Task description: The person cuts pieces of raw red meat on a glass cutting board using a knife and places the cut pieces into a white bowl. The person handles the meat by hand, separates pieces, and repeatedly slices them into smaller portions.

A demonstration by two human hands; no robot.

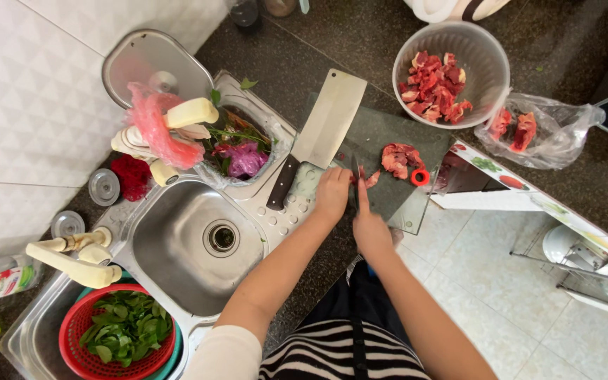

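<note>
Far left, red colander of greens (124, 331) sits in the sink basin (191, 246); no part in the work.

Cleaver (321, 134) lies idle, blade on the glass cutting board (416, 204), dark handle pointing toward the sink. Untouched.

Your left hand (332, 193) is curled, fingers down, pinning a small strip of raw meat (371, 177) at the board's left part. Your right hand (369, 225) is clenched round a narrow knife (355, 172), forefinger laid along the spine, blade just beside the left fingertips.

Judgement: the meat will be soft, wet and slippery; hold it from above with tucked fingertips, not by the ends. Glass under it gives little grip.

A larger lump of meat (399, 158) waits mid-board, red ring (420, 177) beside it.

Right: bowl of cut pieces (441, 74), then plastic bag (536, 130) with more. The board's near corner overhangs the bench (318, 267) edge; open room is tight, cleaver left, lump right.
</note>
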